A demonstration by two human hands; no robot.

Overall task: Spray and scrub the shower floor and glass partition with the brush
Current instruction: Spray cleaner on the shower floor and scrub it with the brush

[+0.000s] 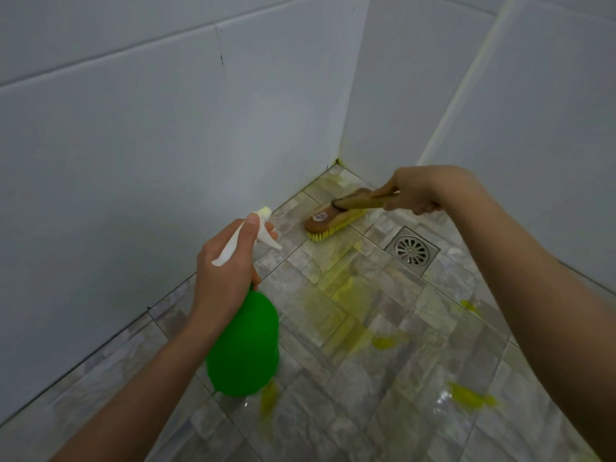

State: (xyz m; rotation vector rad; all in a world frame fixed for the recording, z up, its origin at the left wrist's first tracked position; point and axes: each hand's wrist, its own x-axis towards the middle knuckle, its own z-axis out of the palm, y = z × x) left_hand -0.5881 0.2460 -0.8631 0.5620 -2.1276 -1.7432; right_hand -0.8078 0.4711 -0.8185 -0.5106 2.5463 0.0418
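Observation:
My left hand (226,271) grips the neck and white trigger head of a green spray bottle (245,345), held above the shower floor (366,328) with its nozzle toward the far corner. My right hand (411,191) grips the wooden handle of a scrub brush (333,218). The brush's yellow bristles press on the grey stone-pattern floor tiles near the corner. Yellow-green smears and puddles lie across the wet floor. The glass partition is not clearly visible.
A square metal floor drain (411,251) sits just right of the brush. White tiled walls (166,128) meet in a corner (340,161) behind the brush. Another white wall with a pale vertical strip (466,85) stands to the right.

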